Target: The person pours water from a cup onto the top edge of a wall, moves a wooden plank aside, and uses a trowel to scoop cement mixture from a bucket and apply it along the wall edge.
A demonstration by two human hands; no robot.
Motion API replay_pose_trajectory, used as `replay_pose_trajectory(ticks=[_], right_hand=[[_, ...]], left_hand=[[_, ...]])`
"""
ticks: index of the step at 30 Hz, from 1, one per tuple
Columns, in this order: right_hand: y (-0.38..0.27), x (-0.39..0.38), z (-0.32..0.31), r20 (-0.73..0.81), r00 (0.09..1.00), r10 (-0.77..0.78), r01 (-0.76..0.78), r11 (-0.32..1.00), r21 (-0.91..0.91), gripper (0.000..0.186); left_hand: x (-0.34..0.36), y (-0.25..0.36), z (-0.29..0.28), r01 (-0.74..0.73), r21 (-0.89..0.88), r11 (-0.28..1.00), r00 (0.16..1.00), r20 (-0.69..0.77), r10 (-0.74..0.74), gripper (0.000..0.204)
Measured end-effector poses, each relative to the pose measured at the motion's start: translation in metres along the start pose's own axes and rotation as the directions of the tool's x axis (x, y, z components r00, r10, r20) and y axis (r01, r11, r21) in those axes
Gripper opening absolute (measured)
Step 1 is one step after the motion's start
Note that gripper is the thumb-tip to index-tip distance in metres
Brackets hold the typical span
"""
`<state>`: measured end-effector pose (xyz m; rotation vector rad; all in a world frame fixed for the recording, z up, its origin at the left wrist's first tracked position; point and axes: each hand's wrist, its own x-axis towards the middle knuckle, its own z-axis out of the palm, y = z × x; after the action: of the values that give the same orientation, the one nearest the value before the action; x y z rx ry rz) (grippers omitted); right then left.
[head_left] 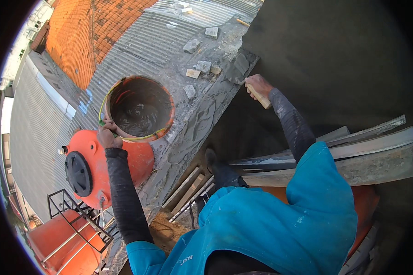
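My left hand [109, 134] is closed around the yellow-green handle of an orange bucket [171, 110], at its near left rim. Wet grey cement mix [140, 112] lies inside the bucket. In my right hand [259, 85] is a trowel [263, 99], gripped by its pale wooden handle. The trowel's blade, coated in grey, rests at the far end of the wall top, against the mortar [204, 117]. That mortar is spread in an uneven wet band along the wall's edge, between the bucket and the dark drop on the right.
Broken blocks [203, 67] lie beyond the bucket, beside a corrugated roof [142, 46]. An orange tank [135, 160] with a black lid stands below the bucket. Metal beams and boards [371, 160] lie at right. My boot [211, 158] shows beside the wall.
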<state>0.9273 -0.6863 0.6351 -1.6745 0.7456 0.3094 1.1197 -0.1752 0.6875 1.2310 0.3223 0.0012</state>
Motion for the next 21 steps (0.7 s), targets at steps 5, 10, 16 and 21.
replay_pose_trajectory(ticks=[5, 10, 16, 21], right_hand=[[0.006, -0.013, 0.028, 0.005, 1.0, -0.026, 0.026, 0.998, -0.06, 0.034], [0.003, -0.033, 0.056, -0.024, 0.997, -0.071, 0.064, 0.974, -0.218, 0.035], [0.011, -0.046, 0.092, -0.019, 0.989, -0.145, 0.133, 0.944, -0.303, 0.039], [0.024, -0.051, 0.124, -0.008, 0.964, -0.266, 0.24, 0.884, -0.402, 0.043]], left_hand=[[0.004, -0.004, -0.012, -0.009, 0.032, 0.999, 1.0, -0.003, 0.009, 0.029], [-0.002, -0.002, -0.011, -0.005, -0.024, 1.0, 1.0, 0.008, 0.005, 0.027], [0.001, -0.005, -0.02, -0.039, 0.039, 0.998, 0.999, 0.028, 0.038, 0.026], [-0.008, -0.001, -0.003, -0.026, 0.002, 1.0, 1.0, 0.013, 0.026, 0.023]])
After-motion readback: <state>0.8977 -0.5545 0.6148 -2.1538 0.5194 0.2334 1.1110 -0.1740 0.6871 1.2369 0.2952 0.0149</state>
